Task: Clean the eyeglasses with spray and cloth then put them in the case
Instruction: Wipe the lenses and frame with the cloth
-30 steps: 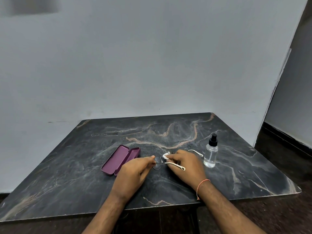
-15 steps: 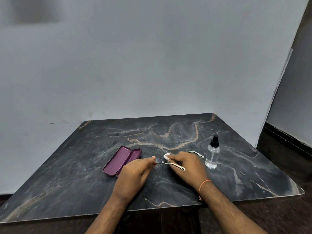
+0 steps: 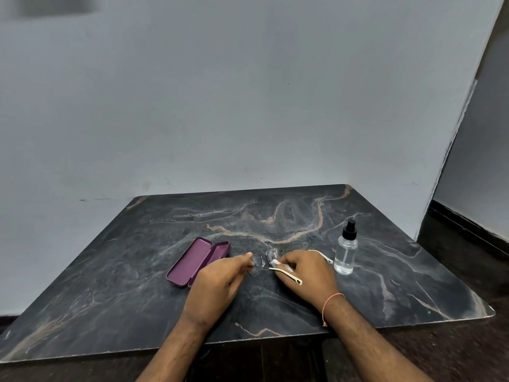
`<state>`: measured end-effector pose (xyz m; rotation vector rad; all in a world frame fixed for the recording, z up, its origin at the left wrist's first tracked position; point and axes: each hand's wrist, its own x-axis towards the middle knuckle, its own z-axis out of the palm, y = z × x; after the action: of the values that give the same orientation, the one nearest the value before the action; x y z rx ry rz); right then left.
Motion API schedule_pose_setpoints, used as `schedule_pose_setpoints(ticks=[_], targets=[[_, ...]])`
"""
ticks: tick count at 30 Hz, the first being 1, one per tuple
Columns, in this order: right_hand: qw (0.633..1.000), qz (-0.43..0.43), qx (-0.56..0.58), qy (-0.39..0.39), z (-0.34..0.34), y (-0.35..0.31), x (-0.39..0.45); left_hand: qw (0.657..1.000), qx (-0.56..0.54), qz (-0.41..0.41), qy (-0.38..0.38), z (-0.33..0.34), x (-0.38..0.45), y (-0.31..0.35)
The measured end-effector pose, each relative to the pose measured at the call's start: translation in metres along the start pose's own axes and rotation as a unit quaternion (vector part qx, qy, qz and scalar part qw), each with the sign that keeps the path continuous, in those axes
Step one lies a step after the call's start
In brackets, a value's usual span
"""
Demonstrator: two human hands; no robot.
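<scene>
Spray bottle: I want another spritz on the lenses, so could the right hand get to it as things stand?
Probably yes, once freed. The spray bottle stands upright just beyond the right hand with bare table between them, but that hand is holding the white cloth against the eyeglasses.

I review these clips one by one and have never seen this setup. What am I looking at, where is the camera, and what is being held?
No machine here: a head-worn camera looks down at a person's two bare hands over a dark marble table. The left hand steadies thin-framed eyeglasses with white temple tips, while the right hand presses a small white cloth on a lens. An open purple eyeglass case lies left of them; a clear spray bottle with black nozzle stands upright at right.
</scene>
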<state>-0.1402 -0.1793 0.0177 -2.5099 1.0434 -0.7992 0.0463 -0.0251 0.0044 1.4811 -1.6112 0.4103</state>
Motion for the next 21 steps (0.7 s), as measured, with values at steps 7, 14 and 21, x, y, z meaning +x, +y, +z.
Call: schedule_pose_setpoints(ticks=[7,14,21], targets=[[0.999,0.001,0.031,0.03,0.0008,0.0,0.0017,1.0,0.001,-0.005,-0.001,0.0015,-0.002,-0.0023],[0.997,-0.023,0.068,0.009,0.0012,0.0022,0.0008,1.0,0.003,-0.011,0.005,0.001,-0.0006,-0.0005],[0.998,0.013,0.061,0.026,0.0043,0.0056,0.0038,1.0,0.019,-0.007,0.002,0.0028,-0.0019,-0.0036]])
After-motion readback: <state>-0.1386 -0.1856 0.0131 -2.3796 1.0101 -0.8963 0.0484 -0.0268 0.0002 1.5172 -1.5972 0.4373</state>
